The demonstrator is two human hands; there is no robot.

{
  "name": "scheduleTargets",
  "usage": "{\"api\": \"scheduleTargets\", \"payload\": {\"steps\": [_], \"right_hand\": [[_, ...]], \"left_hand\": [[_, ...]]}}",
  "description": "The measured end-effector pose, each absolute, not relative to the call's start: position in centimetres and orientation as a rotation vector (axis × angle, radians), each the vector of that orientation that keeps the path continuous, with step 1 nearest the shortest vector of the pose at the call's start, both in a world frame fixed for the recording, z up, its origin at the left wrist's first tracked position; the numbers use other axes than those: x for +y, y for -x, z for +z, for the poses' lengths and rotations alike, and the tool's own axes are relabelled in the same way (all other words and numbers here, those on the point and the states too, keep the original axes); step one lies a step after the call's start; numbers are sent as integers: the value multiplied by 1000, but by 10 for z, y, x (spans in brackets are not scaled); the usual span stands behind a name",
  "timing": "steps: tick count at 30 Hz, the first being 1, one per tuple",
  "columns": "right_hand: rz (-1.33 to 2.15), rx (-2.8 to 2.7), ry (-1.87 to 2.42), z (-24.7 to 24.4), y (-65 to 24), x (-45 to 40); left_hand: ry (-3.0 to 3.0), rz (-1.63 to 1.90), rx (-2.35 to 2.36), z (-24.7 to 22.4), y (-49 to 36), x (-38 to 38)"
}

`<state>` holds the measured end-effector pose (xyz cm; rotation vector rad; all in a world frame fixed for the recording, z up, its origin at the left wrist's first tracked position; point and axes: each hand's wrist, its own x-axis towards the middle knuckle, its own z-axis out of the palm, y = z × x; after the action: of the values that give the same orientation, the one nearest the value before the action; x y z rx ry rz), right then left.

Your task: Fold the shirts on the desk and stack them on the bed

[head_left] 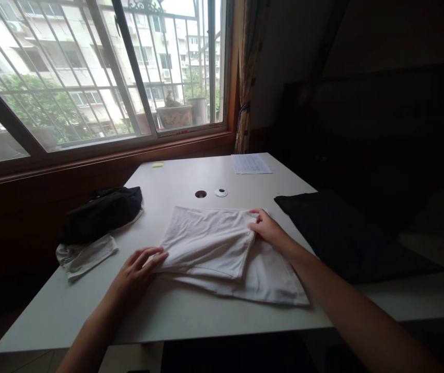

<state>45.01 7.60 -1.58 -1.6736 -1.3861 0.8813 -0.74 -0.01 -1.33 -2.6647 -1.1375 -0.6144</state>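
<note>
A white garment [206, 243] lies folded over on itself in front of me, its upper layer creased and a lower layer showing at the right and front. Its exact kind is hidden by the folds. My right hand [266, 226] pinches the upper layer near the far right corner between thumb and fingers. At the left end, my left hand [141, 265] is closed on the garment's edge, fingertips on the cloth.
The white table [191, 321] carries a black and white clothing pile [103, 215] at left and a dark folded cloth [346, 238] at right. Beyond the garment are a cable hole [201, 194], its round cover [221, 192], paper sheets [251, 163] and a yellow note [158, 165].
</note>
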Motion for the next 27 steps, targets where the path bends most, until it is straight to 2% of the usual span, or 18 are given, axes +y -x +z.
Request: {"api": "scheduleTargets", "payload": {"steps": [3,6,15,23,27], "right_hand": [[777,-1449,1671,-18,-452,77],[895,-1361,1617,-22,-452,78],[992,-1273,1481,-27,-454,77],[923,-1315,1379,-34,-458,83],[772,-1366,1420,-31,-462,84]], "left_hand": [[2638,-559,-1049,-9,-1,0],[2660,-524,-949,-2,-21,-2],[2793,-466,-722,13,-144,-22],[2778,-388,-834,6,-207,-24],[2777,-538,-898,23,-219,-27]]}}
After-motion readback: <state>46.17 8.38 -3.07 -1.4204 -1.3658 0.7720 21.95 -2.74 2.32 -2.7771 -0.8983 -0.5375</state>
